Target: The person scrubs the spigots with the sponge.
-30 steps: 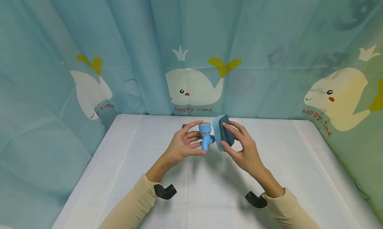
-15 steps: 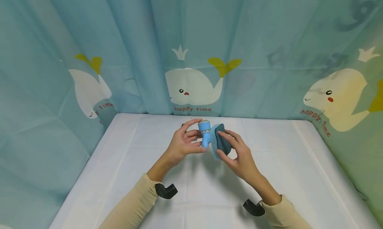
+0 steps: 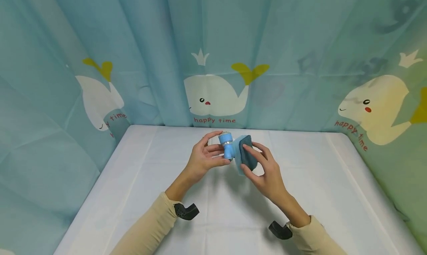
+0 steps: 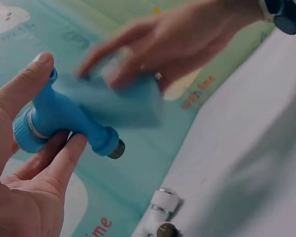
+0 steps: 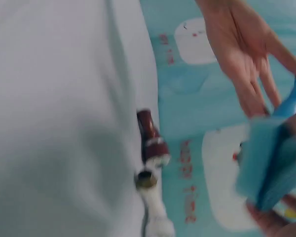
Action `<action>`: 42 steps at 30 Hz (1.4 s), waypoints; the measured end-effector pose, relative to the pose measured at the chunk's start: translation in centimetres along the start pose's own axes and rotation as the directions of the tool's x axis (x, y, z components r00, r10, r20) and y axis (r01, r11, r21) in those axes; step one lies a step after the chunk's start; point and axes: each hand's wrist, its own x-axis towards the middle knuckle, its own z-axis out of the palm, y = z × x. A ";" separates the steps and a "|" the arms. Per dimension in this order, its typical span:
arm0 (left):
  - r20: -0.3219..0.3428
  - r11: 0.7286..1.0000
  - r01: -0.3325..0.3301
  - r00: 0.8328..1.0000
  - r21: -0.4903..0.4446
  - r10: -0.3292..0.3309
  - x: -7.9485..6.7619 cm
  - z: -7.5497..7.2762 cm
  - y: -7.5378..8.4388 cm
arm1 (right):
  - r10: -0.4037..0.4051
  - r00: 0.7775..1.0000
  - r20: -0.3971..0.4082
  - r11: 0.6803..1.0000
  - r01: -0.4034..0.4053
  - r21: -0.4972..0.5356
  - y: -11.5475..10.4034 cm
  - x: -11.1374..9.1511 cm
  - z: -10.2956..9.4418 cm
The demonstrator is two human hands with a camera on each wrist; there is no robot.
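Observation:
My left hand holds a light blue plastic tap above the table, thumb at one end and fingers round its ribbed collar. In the left wrist view the tap lies tilted, its dark-tipped outlet pointing down and right. Between thumb and fingers my right hand pinches a sponge with a pale blue layer and a darker blue layer. The sponge's pale face meets the tap's right side in the head view. Both wrist views show the sponge blurred, and part of the tap is hidden behind it.
A white tap and a dark red tap lie near the far edge of the white-covered table, mostly hidden behind my left hand in the head view. A blue-green curtain with whale prints hangs behind.
The sponge has come left and down against the tap, then risen slightly along it. The left hand, with the tap, has shifted slightly up and left.

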 end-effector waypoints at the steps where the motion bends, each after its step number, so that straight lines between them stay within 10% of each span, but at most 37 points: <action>1: 0.000 1.000 -0.002 1.000 0.001 0.002 0.0 0.0 0.0 | -0.006 1.000 0.001 1.000 0.006 0.017 0.0 0.0 0.1; 19: 0.007 0.998 -0.005 1.000 0.058 0.005 -0.1 -0.4 0.2 | -0.094 0.995 0.019 0.995 0.094 -0.040 0.0 0.9 -0.4; 31: 0.081 0.957 0.021 0.996 0.290 -0.046 0.1 -0.6 0.9 | -0.252 0.939 0.233 0.932 0.300 -0.202 0.4 2.4 -2.3; 42: 0.073 0.933 0.044 0.995 0.357 -0.075 0.1 -0.6 0.9 | -0.221 0.935 0.278 0.950 0.271 -0.156 0.2 2.1 -2.2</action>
